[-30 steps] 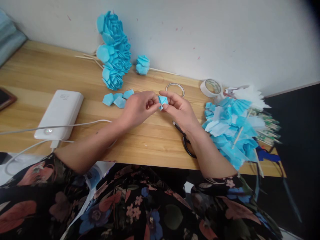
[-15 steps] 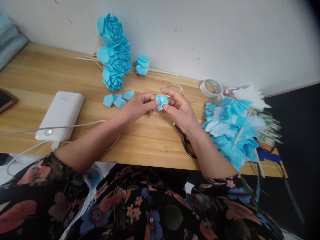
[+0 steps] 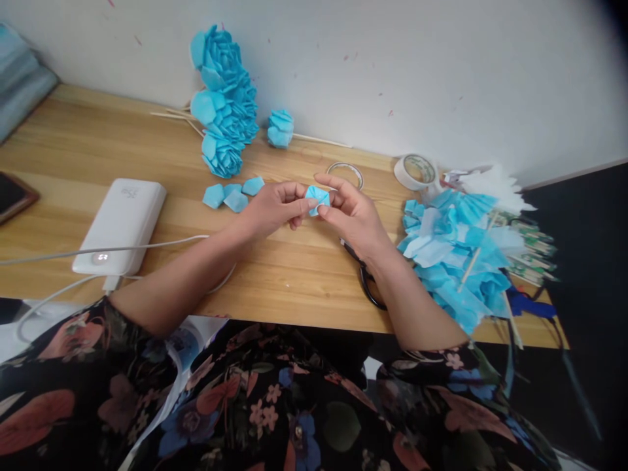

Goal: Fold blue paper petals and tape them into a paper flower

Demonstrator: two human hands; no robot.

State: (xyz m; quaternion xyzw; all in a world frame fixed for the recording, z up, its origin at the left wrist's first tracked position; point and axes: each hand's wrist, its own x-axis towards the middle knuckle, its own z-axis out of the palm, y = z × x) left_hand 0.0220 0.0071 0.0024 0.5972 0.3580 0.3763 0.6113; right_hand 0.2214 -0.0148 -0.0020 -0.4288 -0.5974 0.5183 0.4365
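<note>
Between my two hands is a small folded piece of blue paper (image 3: 318,194), pinched from both sides above the table. My left hand (image 3: 279,204) grips its left edge with thumb and fingers. My right hand (image 3: 354,212) has its thumb pressed on the lower right part, with the index finger raised behind. Several folded blue paper petals (image 3: 236,200) lie just left of my left hand. Under my right wrist lie black-handled scissors (image 3: 369,288), partly covered by the arm.
Blue paper roses (image 3: 223,104) on sticks lean at the wall, beside a smaller blue flower (image 3: 280,128). A thin tape roll (image 3: 362,178) and a thicker one (image 3: 400,176) lie behind my right hand. Crumpled blue paper (image 3: 456,255) is piled right. A white power bank (image 3: 122,226) with cables sits left.
Both hands stay in nearly the same place, still pinching the blue paper. My thumbs have shifted slightly on it. The whole view has moved a little.
</note>
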